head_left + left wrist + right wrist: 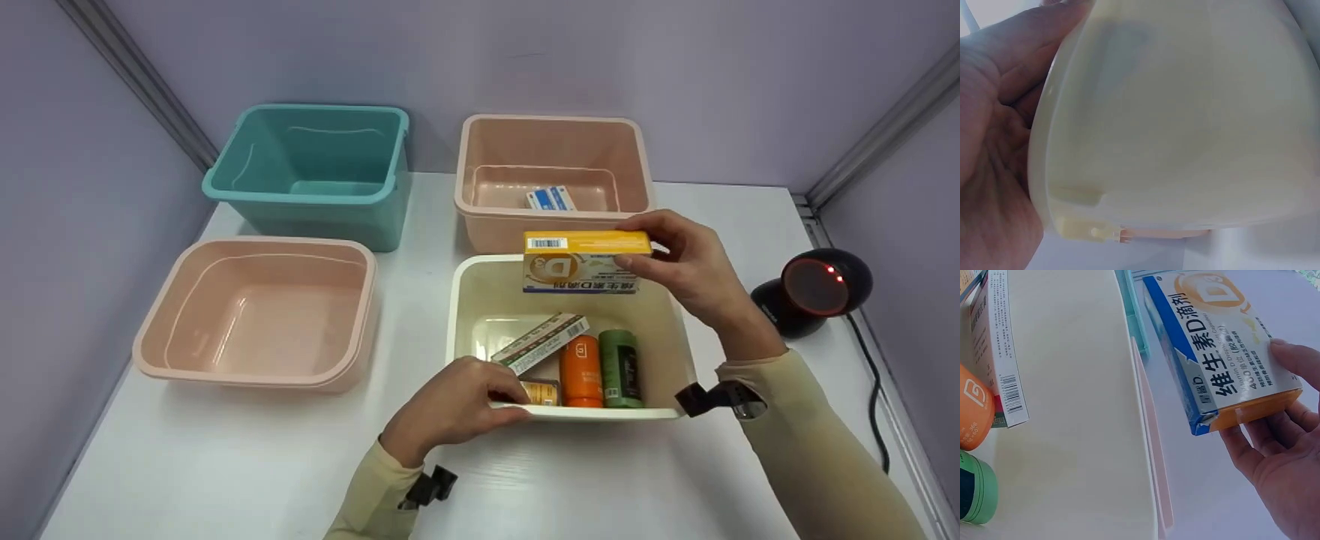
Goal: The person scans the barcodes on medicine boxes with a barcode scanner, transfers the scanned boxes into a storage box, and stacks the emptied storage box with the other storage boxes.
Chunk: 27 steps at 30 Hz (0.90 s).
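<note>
My right hand pinches a yellow and white vitamin D drops box by its right end, raised above the far side of a cream basin. In the right wrist view the box shows its printed front and a worn blue edge. My left hand grips the basin's near rim, thumb outside and fingers over it. Inside the basin lie a long slim carton, an orange bottle, a green bottle and a small yellowish box, partly hidden by my left hand.
Behind the basin stands a pink bin with a blue and white box inside. A teal bin stands at the back left, a pink basin in front of it. A black scanner with a cable is at the right.
</note>
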Each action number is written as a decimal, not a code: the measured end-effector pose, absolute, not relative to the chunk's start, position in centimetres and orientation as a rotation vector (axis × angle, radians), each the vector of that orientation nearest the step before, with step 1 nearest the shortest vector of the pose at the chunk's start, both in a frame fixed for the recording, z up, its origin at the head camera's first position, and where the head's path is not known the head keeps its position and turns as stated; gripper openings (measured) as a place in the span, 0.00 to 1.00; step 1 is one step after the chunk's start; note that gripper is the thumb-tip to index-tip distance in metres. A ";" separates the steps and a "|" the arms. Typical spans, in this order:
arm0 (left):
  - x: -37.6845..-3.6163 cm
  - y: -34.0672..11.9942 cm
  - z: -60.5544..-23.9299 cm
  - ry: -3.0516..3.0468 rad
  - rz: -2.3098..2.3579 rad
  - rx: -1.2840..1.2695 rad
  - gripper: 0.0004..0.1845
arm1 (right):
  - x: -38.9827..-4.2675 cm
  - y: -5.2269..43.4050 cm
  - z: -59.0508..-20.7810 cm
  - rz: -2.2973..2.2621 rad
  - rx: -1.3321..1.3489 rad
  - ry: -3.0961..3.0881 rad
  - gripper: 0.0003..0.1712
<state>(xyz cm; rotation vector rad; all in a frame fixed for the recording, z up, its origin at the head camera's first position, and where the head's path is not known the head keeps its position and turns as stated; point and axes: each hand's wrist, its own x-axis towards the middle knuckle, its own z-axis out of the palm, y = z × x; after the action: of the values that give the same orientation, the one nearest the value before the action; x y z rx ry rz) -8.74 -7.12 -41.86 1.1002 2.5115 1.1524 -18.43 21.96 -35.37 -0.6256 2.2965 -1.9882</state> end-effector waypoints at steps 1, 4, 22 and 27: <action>-8.7 -7.1 -41.9 2.509 1.155 1.098 0.04 | -18.3 22.0 -35.3 -2.014 -0.607 2.297 0.20; -8.8 -7.1 -41.9 2.507 1.158 1.099 0.04 | -18.1 22.3 -35.3 -2.086 -0.524 2.310 0.19; -8.8 -7.4 -41.9 2.518 1.163 1.100 0.04 | -17.5 24.2 -35.5 -2.429 -0.321 2.120 0.21; -8.7 -7.3 -41.8 2.523 1.167 1.114 0.04 | -17.0 24.9 -35.2 -2.476 -0.325 2.102 0.22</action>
<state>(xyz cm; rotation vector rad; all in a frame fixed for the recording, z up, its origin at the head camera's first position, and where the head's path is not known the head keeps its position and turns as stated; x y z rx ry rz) -8.73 -7.33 -41.79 1.1144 2.5235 1.1674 -16.99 24.88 -35.17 -0.3251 2.1023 -2.4763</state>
